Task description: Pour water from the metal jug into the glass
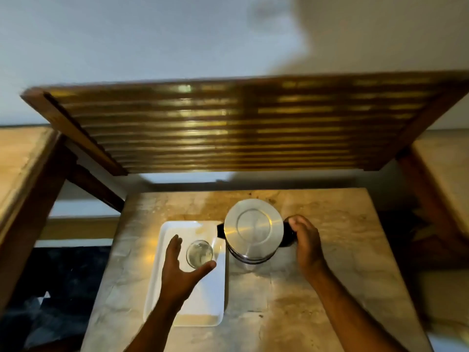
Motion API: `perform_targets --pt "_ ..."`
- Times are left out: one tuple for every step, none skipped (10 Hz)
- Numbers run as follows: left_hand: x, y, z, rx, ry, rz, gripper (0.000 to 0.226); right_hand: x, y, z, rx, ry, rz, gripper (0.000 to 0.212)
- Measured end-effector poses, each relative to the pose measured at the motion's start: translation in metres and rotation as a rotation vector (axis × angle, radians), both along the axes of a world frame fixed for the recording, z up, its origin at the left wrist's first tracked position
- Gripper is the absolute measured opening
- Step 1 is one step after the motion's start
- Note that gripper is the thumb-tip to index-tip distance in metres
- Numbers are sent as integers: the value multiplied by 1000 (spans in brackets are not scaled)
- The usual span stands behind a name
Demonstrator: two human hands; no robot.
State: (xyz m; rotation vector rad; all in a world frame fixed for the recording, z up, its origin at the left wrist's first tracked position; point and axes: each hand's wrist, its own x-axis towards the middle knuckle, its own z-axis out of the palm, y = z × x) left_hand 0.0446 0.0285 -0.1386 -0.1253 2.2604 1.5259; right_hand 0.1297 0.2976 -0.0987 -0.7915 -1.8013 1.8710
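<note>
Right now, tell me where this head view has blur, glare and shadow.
Head view: the slatted wooden panel is motion-blurred; warm glare streaks the round steel jug lid and white rectangular tray; a large shadow darkens the wall at upper right; edges bow from the wide-angle lens.

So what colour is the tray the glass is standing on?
White. The tray shows plainly in the head view, holding the glass on a beige marbled tabletop.

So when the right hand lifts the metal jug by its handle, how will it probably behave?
The metal jug is wide and lidded, so probably heavy if full. The right hand holds only the side handle, so it may tilt spout-down. Its polished steel looks slippery.
</note>
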Motion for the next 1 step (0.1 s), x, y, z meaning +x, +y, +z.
perform_targets --pt "-7 -4 63 -73 109 -20 127 15 -11 41 60 -106 -32 12"
